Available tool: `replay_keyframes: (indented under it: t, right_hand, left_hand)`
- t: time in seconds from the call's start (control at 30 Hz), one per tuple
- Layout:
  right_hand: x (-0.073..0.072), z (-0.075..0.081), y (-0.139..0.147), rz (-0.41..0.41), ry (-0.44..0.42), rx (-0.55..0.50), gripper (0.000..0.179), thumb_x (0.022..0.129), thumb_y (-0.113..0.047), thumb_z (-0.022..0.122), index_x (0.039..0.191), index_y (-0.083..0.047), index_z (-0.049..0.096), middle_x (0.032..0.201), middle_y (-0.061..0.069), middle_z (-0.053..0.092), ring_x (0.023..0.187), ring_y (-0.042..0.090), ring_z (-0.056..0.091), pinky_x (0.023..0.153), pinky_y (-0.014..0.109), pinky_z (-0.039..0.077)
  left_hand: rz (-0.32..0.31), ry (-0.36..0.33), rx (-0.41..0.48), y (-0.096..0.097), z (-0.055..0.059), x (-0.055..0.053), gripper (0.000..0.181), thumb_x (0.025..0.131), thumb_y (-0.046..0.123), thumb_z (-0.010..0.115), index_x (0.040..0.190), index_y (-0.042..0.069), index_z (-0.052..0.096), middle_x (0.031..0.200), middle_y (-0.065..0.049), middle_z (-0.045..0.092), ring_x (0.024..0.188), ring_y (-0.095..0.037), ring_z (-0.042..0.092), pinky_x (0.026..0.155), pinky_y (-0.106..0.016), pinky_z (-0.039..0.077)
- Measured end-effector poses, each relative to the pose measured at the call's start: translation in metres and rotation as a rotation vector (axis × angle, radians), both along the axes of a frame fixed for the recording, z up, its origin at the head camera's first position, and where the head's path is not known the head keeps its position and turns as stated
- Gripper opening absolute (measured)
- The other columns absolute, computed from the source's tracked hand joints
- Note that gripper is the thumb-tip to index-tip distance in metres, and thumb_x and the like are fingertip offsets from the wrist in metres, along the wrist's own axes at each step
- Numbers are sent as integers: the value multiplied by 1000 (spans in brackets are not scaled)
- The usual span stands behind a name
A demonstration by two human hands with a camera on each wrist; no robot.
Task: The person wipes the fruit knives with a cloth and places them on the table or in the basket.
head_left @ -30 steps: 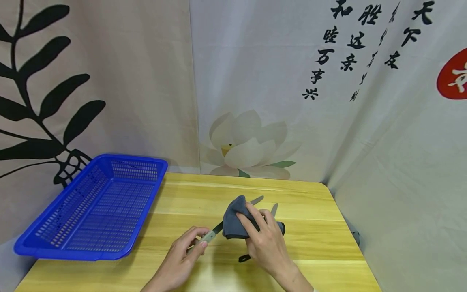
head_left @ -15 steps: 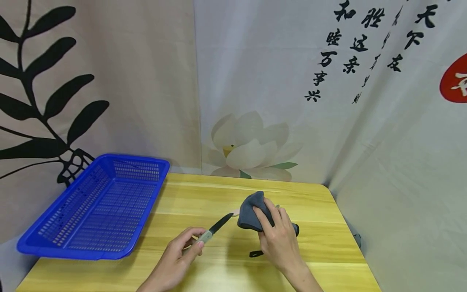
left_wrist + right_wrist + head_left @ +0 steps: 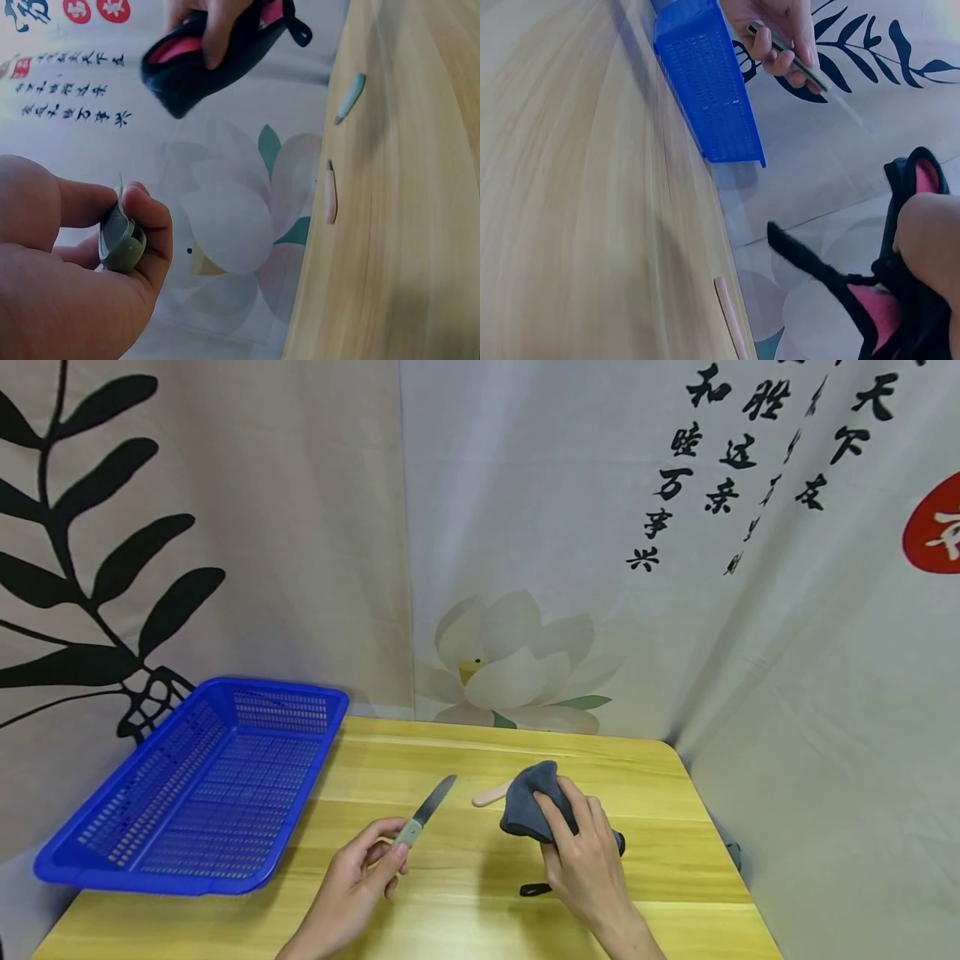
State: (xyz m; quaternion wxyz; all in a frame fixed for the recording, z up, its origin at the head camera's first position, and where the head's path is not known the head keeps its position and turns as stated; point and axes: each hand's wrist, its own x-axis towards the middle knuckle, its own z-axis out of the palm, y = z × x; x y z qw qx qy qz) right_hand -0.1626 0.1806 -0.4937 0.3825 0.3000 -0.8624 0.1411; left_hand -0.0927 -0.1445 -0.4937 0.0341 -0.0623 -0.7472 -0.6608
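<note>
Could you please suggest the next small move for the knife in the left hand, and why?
I would probably bring the knife over to the blue basket with the left hand: the knife's blade is clear of the dark cloth in the right hand, and the basket stands on the left.

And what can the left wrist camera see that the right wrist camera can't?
Only the left wrist view shows the mint-green handle lying on the table and the black writing on the curtain. Only the right wrist view shows the blue basket and the black leaf pattern. Both show the left hand holding a knife, the right hand holding a dark, pink-lined pouch, and a pink handle.
</note>
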Motion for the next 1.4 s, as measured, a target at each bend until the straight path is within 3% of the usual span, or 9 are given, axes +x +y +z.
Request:
replay_keyframes:
  t: [0.17, 0.27, 0.57, 0.7, 0.83, 0.9, 1.23, 1.4]
  right_hand:
    - [6, 5, -11, 98, 39, -56, 39, 104, -12, 62, 141, -9, 76, 151, 26, 65, 105, 34, 62, 84, 49, 60]
    - [9, 8, -23, 159, 98, -60, 40, 114, -19, 48, 140, -10, 76, 148, 25, 67, 104, 31, 62, 85, 46, 59]
    - [20, 9, -53, 308, 178, -3, 39, 114, -16, 47, 140, -13, 77, 150, 19, 71, 105, 27, 62, 88, 39, 56]
    - [22, 8, -61, 348, 193, 22, 40, 112, -14, 49, 140, -15, 77, 153, 16, 71, 107, 27, 62, 88, 39, 56]
    - [23, 7, -66, 349, 187, 54, 43, 112, -11, 46, 142, -18, 76, 158, 13, 69, 106, 26, 60, 84, 37, 54]
    - [24, 7, -67, 339, 179, 68, 46, 111, -9, 45, 143, -19, 76, 160, 12, 68, 106, 26, 59, 83, 36, 54]
    - [26, 5, -65, 268, 110, 136, 46, 116, -14, 38, 142, -22, 75, 165, 7, 64, 106, 27, 61, 84, 38, 56]
    - [25, 5, -64, 237, 87, 137, 46, 117, -15, 37, 139, -23, 76, 165, 6, 64, 108, 27, 63, 87, 39, 58]
  left_hand:
    - [40, -67, 22, 2, 2, 0, 23, 114, 12, 66, 137, 8, 69, 90, -6, 69, 64, -12, 60, 58, -27, 53]
    - [40, -72, 27, 4, 1, 0, 23, 114, 11, 65, 136, 6, 70, 91, -6, 68, 65, -10, 59, 57, -27, 53]
    - [29, -36, -14, 12, -1, 0, 23, 114, 11, 67, 136, 6, 71, 91, -6, 70, 67, -7, 60, 55, -26, 54]
    - [-12, -77, -29, 13, -1, -1, 27, 116, 14, 63, 142, 6, 69, 101, -10, 71, 71, -9, 61, 59, -29, 55]
    - [-61, -133, -46, 12, -1, -2, 31, 119, 24, 61, 147, 11, 67, 125, -15, 70, 79, -10, 62, 64, -31, 56]
    - [-81, -130, -58, 12, -1, -2, 33, 119, 29, 61, 147, 12, 68, 134, -16, 69, 82, -10, 63, 66, -32, 56]
    - [-141, -73, -79, 12, 1, -2, 35, 120, 29, 59, 148, 10, 68, 136, -15, 69, 84, -9, 63, 67, -30, 57]
    - [-144, -30, -122, 12, 1, -1, 32, 120, 23, 57, 146, 10, 69, 136, -14, 70, 93, -6, 66, 74, -28, 60]
